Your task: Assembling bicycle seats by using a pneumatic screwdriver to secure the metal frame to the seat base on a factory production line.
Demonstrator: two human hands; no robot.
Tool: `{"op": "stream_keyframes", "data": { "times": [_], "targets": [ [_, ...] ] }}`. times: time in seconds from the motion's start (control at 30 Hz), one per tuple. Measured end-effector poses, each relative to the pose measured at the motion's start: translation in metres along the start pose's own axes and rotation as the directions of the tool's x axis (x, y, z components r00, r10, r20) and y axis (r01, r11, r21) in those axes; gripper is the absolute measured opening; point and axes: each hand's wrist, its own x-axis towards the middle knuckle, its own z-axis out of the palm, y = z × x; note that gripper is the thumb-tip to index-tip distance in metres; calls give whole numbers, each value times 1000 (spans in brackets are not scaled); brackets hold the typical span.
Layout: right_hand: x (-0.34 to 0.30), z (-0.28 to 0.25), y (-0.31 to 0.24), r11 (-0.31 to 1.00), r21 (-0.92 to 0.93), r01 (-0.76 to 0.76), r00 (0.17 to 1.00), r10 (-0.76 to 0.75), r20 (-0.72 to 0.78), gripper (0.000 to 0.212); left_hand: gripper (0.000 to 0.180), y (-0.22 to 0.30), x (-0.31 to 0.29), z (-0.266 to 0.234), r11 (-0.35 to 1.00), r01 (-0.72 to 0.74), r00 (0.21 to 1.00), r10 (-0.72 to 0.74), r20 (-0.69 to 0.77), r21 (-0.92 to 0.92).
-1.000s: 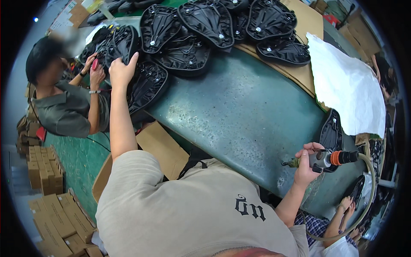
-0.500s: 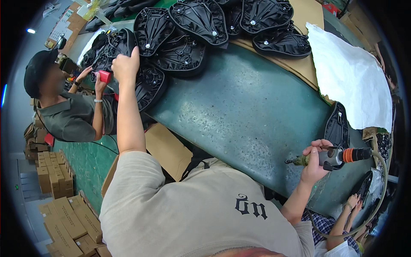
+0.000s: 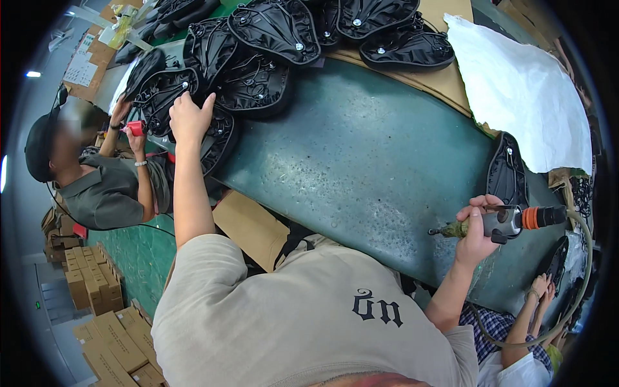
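Observation:
My left hand (image 3: 188, 117) reaches far out to the left and grips the edge of a black saddle shell (image 3: 169, 97) in the pile at the far end of the green table (image 3: 367, 155). My right hand (image 3: 476, 229) is closed around an air screwdriver (image 3: 506, 222) with an orange collar, its bit pointing left just above the table's near edge. A single black saddle shell (image 3: 507, 173) lies right behind that tool.
Several more black saddle shells (image 3: 277, 32) are heaped along the table's far side on cardboard. A white sheet (image 3: 522, 84) lies at the right. A seated person (image 3: 97, 180) on the left works with a red tool. Another person's hand (image 3: 540, 285) shows at the lower right. Stacked cartons (image 3: 90, 284) stand on the floor.
My left hand has shifted from the pile's edge onto a saddle shell and closed on it. My right hand with the screwdriver has stayed near the table's near edge.

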Motion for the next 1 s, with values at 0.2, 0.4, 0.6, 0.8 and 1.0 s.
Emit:
{"op": "stream_keyframes", "data": {
  "times": [0.2,0.4,0.6,0.8,1.0],
  "targets": [
    [1,-2,2,1000,14,11,1000,-10,-15,34,76,-7,9,8,1000,-25,999,25,-22,-14],
    [0,-1,0,999,28,24,1000,-24,1,33,54,-22,29,19,991,-124,986,118,-117,-43],
    [-4,-3,-5,1000,-10,-4,1000,4,-11,35,48,15,11,-20,976,-72,973,115,-202,206],
    [-9,-10,-7,999,27,-26,996,24,82,38,21,172,-42,-60,514,-683,730,503,-462,-520],
    [-20,-2,-17,996,85,-12,998,6,68,38,33,393,-156,-26,126,-90,463,883,71,-988]
  ]
}}
